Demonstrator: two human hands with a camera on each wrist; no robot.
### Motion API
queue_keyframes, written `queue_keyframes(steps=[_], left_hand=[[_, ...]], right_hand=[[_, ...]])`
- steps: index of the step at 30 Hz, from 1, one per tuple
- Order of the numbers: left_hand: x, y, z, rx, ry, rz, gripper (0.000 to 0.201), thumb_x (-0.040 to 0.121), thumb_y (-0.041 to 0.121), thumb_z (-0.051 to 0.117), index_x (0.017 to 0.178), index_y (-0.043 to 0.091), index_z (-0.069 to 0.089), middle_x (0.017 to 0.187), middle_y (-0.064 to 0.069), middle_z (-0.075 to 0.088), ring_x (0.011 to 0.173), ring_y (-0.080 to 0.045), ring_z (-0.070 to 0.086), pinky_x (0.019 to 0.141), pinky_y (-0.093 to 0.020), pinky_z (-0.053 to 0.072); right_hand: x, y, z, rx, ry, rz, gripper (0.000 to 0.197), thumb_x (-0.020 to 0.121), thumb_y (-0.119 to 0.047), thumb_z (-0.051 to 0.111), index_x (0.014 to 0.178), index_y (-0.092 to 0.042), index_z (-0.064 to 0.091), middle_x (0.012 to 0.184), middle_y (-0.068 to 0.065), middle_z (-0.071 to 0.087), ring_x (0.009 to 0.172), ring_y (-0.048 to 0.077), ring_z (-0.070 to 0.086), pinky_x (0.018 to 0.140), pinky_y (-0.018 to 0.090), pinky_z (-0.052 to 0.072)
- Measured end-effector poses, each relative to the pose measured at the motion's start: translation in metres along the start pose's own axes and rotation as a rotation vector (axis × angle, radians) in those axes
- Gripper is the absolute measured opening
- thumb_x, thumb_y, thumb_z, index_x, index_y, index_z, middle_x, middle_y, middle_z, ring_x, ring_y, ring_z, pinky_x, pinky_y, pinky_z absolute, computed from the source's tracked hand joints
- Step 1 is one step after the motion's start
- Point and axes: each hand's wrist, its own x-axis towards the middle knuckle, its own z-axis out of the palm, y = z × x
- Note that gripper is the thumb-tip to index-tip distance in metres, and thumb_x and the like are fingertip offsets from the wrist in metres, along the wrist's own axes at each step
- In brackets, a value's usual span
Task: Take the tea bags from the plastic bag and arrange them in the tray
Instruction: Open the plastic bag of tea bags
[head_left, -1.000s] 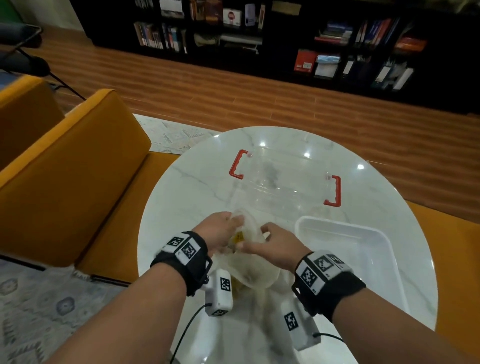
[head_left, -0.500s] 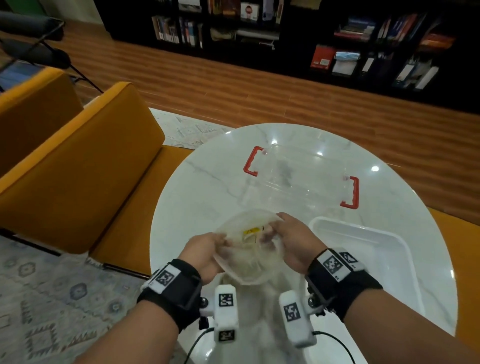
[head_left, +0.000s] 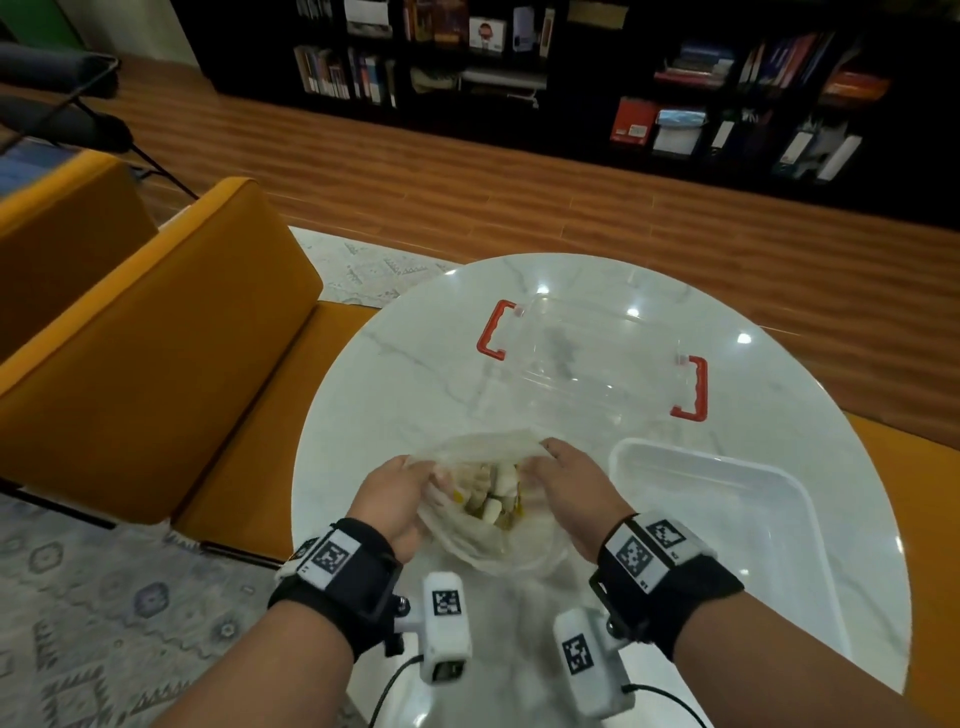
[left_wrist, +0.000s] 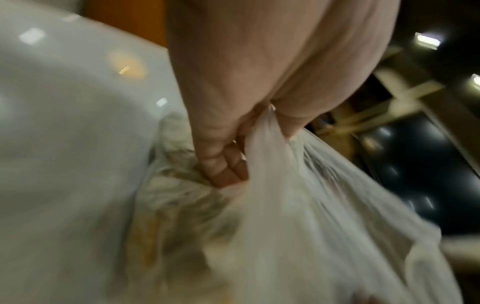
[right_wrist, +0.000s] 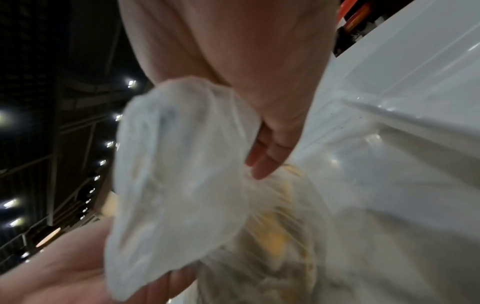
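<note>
A thin translucent plastic bag (head_left: 488, 540) sits on the round marble table (head_left: 395, 395), its mouth pulled wide. Inside lie several white and yellow tea bags (head_left: 493, 493). My left hand (head_left: 400, 493) grips the bag's left rim, pinching plastic (left_wrist: 262, 131) between thumb and curled fingers. My right hand (head_left: 566, 483) grips the right rim, bunched film (right_wrist: 187, 131) in its fingers. The white rectangular tray (head_left: 737, 525) stands just right of the bag, with nothing in the part I see. Both wrist views are blurred.
A clear storage box with red handles (head_left: 592, 358) stands behind the bag. An orange chair (head_left: 156, 353) is close at the table's left. A dark bookshelf (head_left: 571, 67) lines the far wall. The table's near edge lies under my wrists.
Both hands have pulled the bag's rim apart, so the mouth has widened and the tea bags inside now show. The bag has shifted slightly toward me.
</note>
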Motion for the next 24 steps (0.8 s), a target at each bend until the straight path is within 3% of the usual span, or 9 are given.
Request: queue_keyframes(steps=[4, 6, 8, 11, 15, 17, 19, 22, 24], left_hand=[[0.003, 0.004, -0.002, -0.580, -0.044, -0.187, 0.017, 0.098, 0.000, 0.035, 0.104, 0.006, 0.049, 0.060, -0.005, 0.046, 0.052, -0.019, 0.048, 0.066, -0.039, 0.051], [0.004, 0.005, -0.006, -0.700, -0.035, -0.225, 0.023, 0.097, 0.001, 0.035, 0.114, 0.006, 0.049, 0.076, -0.010, 0.055, 0.069, -0.021, 0.053, 0.082, -0.036, 0.051], [0.004, 0.005, -0.010, -0.729, -0.011, -0.231, 0.029, 0.096, 0.001, 0.036, 0.119, 0.009, 0.052, 0.108, -0.021, 0.059, 0.104, -0.036, 0.058, 0.105, -0.048, 0.042], [0.001, 0.007, -0.013, -0.673, -0.008, -0.167, 0.032, 0.089, 0.002, 0.037, 0.114, 0.010, 0.055, 0.117, -0.021, 0.058, 0.112, -0.045, 0.056, 0.100, -0.061, 0.041], [-0.003, 0.010, -0.013, -0.184, -0.030, 0.041, 0.042, 0.084, -0.014, 0.036, 0.115, 0.009, 0.052, 0.103, -0.018, 0.056, 0.081, -0.031, 0.060, 0.064, -0.035, 0.053], [-0.004, 0.010, -0.014, 0.107, -0.076, 0.115, 0.051, 0.080, -0.019, 0.042, 0.114, 0.017, 0.052, 0.111, -0.019, 0.058, 0.090, -0.034, 0.063, 0.070, -0.040, 0.056], [-0.007, 0.010, -0.015, 0.352, -0.117, 0.201, 0.056, 0.077, -0.018, 0.051, 0.114, 0.024, 0.050, 0.116, -0.017, 0.059, 0.101, -0.034, 0.063, 0.082, -0.049, 0.057], [-0.013, 0.014, -0.015, 0.682, -0.148, 0.315, 0.057, 0.081, -0.007, 0.059, 0.124, 0.028, 0.045, 0.123, -0.004, 0.057, 0.105, -0.020, 0.061, 0.090, -0.040, 0.055], [-0.018, 0.017, -0.015, 0.914, -0.080, 0.436, 0.067, 0.081, 0.007, 0.066, 0.137, 0.029, 0.037, 0.138, 0.001, 0.042, 0.118, -0.016, 0.049, 0.103, -0.037, 0.045]], right_hand=[[0.000, -0.007, 0.010, 0.615, -0.094, 0.190, 0.019, 0.085, -0.008, 0.042, 0.074, -0.007, 0.057, 0.072, 0.008, 0.059, 0.067, 0.022, 0.057, 0.075, 0.036, 0.045], [0.001, -0.005, 0.010, 0.865, -0.088, 0.265, 0.029, 0.088, -0.010, 0.040, 0.065, -0.005, 0.059, 0.070, 0.007, 0.055, 0.062, 0.021, 0.055, 0.072, 0.033, 0.047], [0.005, 0.001, 0.008, 1.005, -0.046, 0.288, 0.024, 0.088, -0.012, 0.040, 0.076, -0.004, 0.060, 0.081, 0.012, 0.059, 0.067, 0.023, 0.059, 0.066, 0.031, 0.052], [0.011, 0.011, 0.005, 1.021, 0.005, 0.330, 0.014, 0.089, -0.012, 0.045, 0.087, -0.008, 0.058, 0.085, 0.012, 0.062, 0.065, 0.023, 0.063, 0.055, 0.026, 0.054], [0.002, 0.013, -0.010, 0.832, -0.087, 0.182, 0.017, 0.089, -0.007, 0.050, 0.078, -0.019, 0.053, 0.074, 0.006, 0.060, 0.067, 0.024, 0.061, 0.055, 0.031, 0.047], [-0.002, 0.011, -0.014, 0.624, -0.183, 0.058, 0.021, 0.077, 0.003, 0.058, 0.077, -0.018, 0.058, 0.076, 0.010, 0.059, 0.063, 0.021, 0.062, 0.051, 0.026, 0.046], [-0.002, 0.008, -0.014, 0.177, -0.224, -0.040, 0.026, 0.070, 0.004, 0.057, 0.078, -0.018, 0.069, 0.088, 0.011, 0.064, 0.070, 0.020, 0.065, 0.060, 0.029, 0.050], [0.000, 0.004, -0.010, -0.536, -0.155, -0.190, 0.048, 0.083, 0.002, 0.052, 0.122, -0.024, 0.062, 0.134, -0.001, 0.047, 0.120, 0.016, 0.051, 0.097, 0.022, 0.040], [-0.002, 0.000, -0.008, -0.671, -0.157, -0.261, 0.062, 0.086, 0.001, 0.051, 0.143, -0.021, 0.041, 0.150, -0.004, 0.027, 0.131, 0.014, 0.039, 0.100, 0.013, 0.029]])
